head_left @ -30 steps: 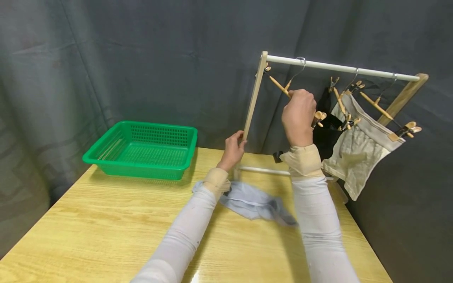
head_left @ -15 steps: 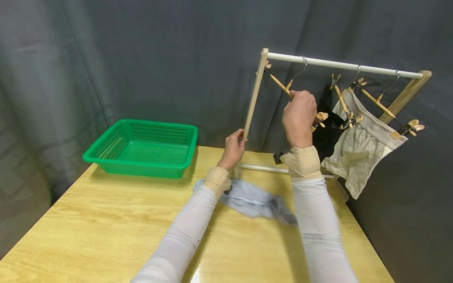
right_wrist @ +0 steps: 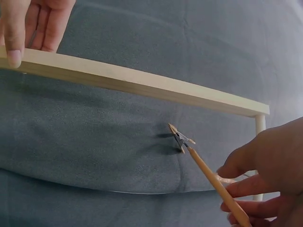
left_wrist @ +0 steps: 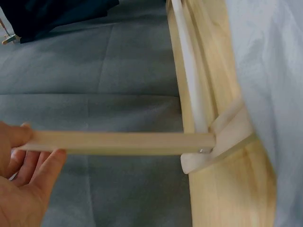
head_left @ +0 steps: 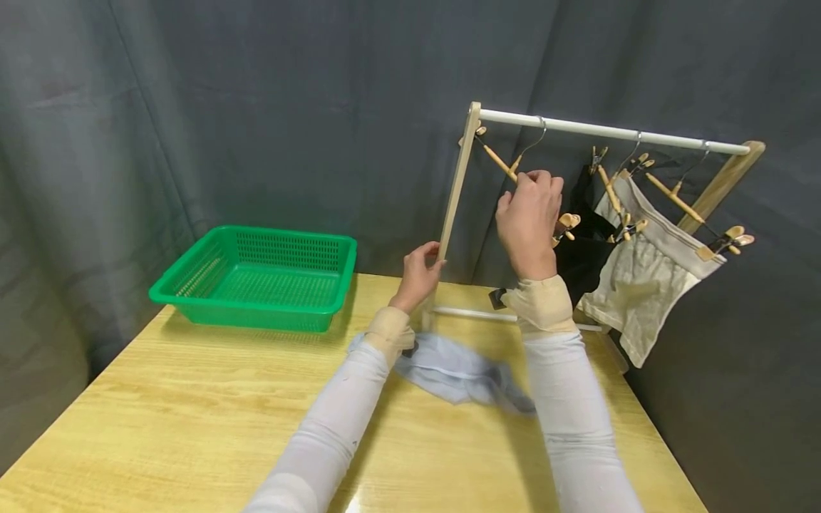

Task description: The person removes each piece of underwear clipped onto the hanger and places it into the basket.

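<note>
Green basket (head_left: 256, 315): one; rack (head_left: 590, 129): one; its white rails (head_left: 474, 313): two; its wooden uprights (head_left: 457, 184): two; wooden hangers (head_left: 499, 162): three; black hanging garment (head_left: 582, 265): one; pair of pale shorts (head_left: 648, 278): one; crumpled grey-blue cloth (head_left: 452, 372): one; left hand (head_left: 417, 276): one; right hand (head_left: 529, 219): one; white sleeves (head_left: 574, 420): two; tabletop (head_left: 212, 420): one.

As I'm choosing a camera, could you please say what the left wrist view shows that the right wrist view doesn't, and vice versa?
Only the left wrist view shows the tabletop, pale blue cloth, lower rail and part of a dark garment. Only the right wrist view shows the right hand, the hanger at its fingers and upper rail. Both share the left hand, wooden post and grey curtain.
</note>
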`<state>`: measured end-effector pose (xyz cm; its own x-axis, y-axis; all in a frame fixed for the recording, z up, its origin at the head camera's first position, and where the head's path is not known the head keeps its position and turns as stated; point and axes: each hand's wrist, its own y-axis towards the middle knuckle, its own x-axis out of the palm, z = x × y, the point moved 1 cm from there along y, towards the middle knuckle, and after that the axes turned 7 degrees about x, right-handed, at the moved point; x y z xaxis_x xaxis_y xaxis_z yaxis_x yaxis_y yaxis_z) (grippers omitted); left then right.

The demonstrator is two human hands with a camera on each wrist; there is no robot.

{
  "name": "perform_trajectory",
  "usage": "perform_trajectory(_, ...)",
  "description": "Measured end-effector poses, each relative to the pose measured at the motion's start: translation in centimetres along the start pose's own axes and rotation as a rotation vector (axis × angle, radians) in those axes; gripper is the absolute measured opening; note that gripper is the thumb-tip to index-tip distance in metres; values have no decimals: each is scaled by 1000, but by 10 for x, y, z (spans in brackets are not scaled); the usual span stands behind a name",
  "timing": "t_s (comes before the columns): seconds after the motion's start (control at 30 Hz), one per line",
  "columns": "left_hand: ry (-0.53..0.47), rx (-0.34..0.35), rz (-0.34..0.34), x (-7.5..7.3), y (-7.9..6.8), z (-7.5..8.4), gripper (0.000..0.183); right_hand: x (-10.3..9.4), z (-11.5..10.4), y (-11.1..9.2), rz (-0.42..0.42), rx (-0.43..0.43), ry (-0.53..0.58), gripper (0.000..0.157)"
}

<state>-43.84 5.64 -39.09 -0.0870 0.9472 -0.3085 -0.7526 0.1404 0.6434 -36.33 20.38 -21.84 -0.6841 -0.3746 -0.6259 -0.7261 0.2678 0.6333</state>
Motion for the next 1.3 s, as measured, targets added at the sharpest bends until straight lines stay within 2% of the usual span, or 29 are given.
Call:
perform_trajectory(0.1,11,-1,-57,-6,-1,-1,33,2,1,-4,29,-58,34,39)
perform_trajectory(0.23,66,-47,-181,-16,-5,-2,44,4,3,-17,60,-144,93,36)
perform_trajectory(0.33,134,-95,-289,-23,-11,-3,54,4,7,-32,42,-191,121,35)
perform_trajectory(0.43,205,-138,-385,-32,-20,-2,62,5,14,-49,-17,-218,124,38)
perform_trajectory(0.53,274,-165,-470,-40,-31,0,66,8,23,-66,-165,-181,101,48)
perform_trajectory(0.73,393,-242,-644,-55,-56,10,67,22,52,-95,-605,-3,16,77)
perform_trajectory(0.83,472,-305,-714,-62,-68,13,66,35,68,-104,-743,48,-16,83)
perform_trajectory(0.93,530,-370,-745,-70,-77,13,64,48,76,-108,-831,69,-53,87)
perform_trajectory(1.13,565,-442,-725,-76,-84,10,57,68,78,-119,-949,80,-139,101)
perform_trajectory(1.3,534,-440,-827,-74,-93,5,49,81,79,-138,-1017,109,-192,110)
